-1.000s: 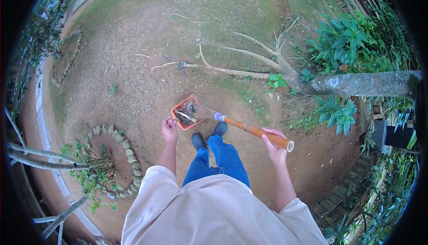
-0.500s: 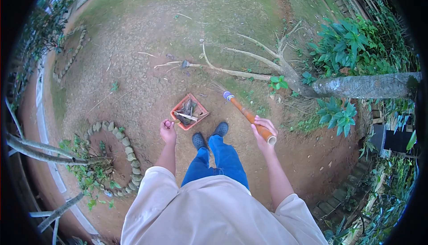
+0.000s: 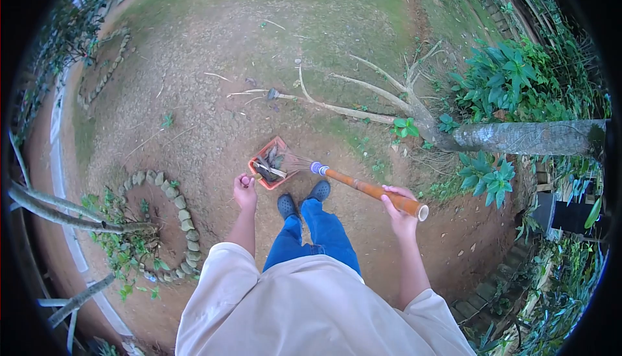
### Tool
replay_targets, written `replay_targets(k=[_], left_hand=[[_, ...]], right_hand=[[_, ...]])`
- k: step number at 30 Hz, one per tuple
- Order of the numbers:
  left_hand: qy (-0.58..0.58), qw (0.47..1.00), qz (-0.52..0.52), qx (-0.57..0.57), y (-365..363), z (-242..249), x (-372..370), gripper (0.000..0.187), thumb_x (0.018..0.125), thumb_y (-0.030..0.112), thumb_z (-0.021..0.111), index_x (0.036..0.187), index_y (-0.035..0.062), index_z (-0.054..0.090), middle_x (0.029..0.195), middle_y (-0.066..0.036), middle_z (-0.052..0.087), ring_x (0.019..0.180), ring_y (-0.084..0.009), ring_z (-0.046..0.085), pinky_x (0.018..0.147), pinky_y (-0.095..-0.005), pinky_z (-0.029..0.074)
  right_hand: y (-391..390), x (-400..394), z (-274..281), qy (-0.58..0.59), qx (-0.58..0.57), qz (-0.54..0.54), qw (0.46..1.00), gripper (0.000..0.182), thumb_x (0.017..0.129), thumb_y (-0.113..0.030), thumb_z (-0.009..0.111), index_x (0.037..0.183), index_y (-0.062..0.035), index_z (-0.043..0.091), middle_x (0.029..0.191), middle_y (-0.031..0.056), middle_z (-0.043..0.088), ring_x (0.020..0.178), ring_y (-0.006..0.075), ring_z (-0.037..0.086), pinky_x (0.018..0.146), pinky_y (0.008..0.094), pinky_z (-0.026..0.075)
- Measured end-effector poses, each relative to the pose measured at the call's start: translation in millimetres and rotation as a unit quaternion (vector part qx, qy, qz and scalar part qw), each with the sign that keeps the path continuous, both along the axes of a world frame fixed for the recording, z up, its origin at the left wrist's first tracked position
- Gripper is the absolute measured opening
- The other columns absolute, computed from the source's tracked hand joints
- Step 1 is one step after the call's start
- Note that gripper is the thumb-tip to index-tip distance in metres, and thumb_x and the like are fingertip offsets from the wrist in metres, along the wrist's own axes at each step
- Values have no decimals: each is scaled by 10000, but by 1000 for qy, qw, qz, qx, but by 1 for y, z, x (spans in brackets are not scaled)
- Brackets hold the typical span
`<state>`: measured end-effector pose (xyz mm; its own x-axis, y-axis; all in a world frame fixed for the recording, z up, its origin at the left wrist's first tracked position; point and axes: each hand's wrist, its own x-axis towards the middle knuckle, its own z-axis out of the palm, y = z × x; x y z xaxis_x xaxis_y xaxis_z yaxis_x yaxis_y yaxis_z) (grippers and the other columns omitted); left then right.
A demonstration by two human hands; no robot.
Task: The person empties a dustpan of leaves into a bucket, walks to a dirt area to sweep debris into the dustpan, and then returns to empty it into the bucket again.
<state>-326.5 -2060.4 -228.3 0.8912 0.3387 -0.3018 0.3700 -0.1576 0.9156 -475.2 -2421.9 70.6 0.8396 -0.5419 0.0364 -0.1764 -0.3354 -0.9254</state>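
My right hand is wrapped round the orange-brown bamboo handle of a stick broom. A purple and white binding joins the handle to thin bristles, which reach the right side of an orange dustpan. Dark dry leaves and a pale piece of wood lie in the dustpan. At its lower left corner my left hand is closed on a short yellow-brown piece that looks like the pan's handle; the fingers partly hide it.
My dark clogs stand just below the dustpan. A fallen forked branch lies ahead, by a tree trunk on the right. Stones ring a plant bed on the left. Twigs are scattered over the bare soil.
The broom's bristles have swung left and down, from beyond the dustpan to its right side. My right hand has shifted right and slightly down. The left hand and dustpan barely differ.
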Motion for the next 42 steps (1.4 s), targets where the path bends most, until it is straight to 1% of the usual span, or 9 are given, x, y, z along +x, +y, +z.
replay_targets(k=[3, 8, 12, 15, 23, 27, 31, 37, 42], left_hand=[[17, 999, -9, 50, -1, 12, -2, 347, 844, 32, 747, 1155, 25, 593, 1026, -91, 676, 922, -154, 658, 819, -292, 538], [27, 999, -11, 20, -2, 18, 3, 357, 856, 17, 730, 1183, 27, 587, 1064, -85, 658, 956, -154, 646, 848, -296, 531], [58, 996, -22, 59, -10, 52, 10, 364, 855, 16, 730, 1191, 32, 589, 1061, -73, 656, 976, -152, 640, 854, -303, 531], [11, 999, 0, 53, -7, 26, 12, 364, 832, 20, 753, 1159, 30, 593, 957, -65, 677, 872, -136, 651, 792, -286, 534], [9, 998, 20, 59, -9, 1, 9, 344, 812, 9, 760, 1123, 40, 614, 966, -70, 683, 876, -144, 654, 792, -291, 534], [32, 998, 23, 59, -14, 15, 7, 352, 807, 14, 766, 1122, 39, 613, 988, -76, 686, 887, -151, 657, 790, -299, 538], [9, 998, 30, 48, -9, 0, 4, 347, 813, 13, 760, 1126, 36, 613, 998, -81, 689, 887, -153, 660, 794, -301, 541], [17, 998, 29, 57, -7, 15, 0, 345, 823, 12, 750, 1136, 35, 606, 1007, -86, 690, 902, -158, 666, 812, -310, 541], [-2, 998, 42, 37, 6, 11, -4, 341, 828, 21, 750, 1138, 40, 607, 988, -80, 689, 896, -152, 662, 808, -301, 536]], right_hand=[[-3, 0, 11, -12, -5, -4, 1000, 217, 829, 68, 723, 1019, -8, 651, 1066, 119, 665, 1042, 230, 664, 951, 352, 517], [-3, 7, 30, 4, -52, -3, 999, 215, 835, 67, 716, 1025, -4, 645, 1071, 124, 661, 1041, 226, 658, 956, 353, 515], [-9, 8, 28, -15, -57, -20, 998, 209, 836, 63, 718, 1022, 1, 644, 1074, 125, 661, 1045, 226, 654, 959, 353, 513], [-10, 9, 23, -27, -57, -33, 997, 207, 837, 61, 718, 1022, 5, 644, 1078, 126, 661, 1048, 227, 653, 961, 354, 513], [0, 31, -12, -41, -107, -9, 993, 205, 810, 72, 734, 988, -3, 665, 1048, 129, 678, 1041, 239, 666, 953, 358, 521], [16, 40, -46, -79, -124, 44, 988, 193, 764, 82, 759, 902, -30, 684, 1022, 120, 692, 1043, 268, 685, 939, 372, 539], [37, 36, -58, -56, -104, 108, 987, 206, 754, 77, 766, 902, -42, 685, 1012, 112, 696, 1033, 277, 689, 928, 374, 545], [28, 26, -34, -36, -40, 85, 995, 203, 756, 57, 776, 914, -31, 686, 987, 114, 708, 998, 259, 700, 891, 372, 547], [19, 22, 9, -51, -57, 60, 995, 209, 757, 65, 773, 923, -23, 681, 978, 119, 704, 985, 256, 700, 882, 360, 544]])
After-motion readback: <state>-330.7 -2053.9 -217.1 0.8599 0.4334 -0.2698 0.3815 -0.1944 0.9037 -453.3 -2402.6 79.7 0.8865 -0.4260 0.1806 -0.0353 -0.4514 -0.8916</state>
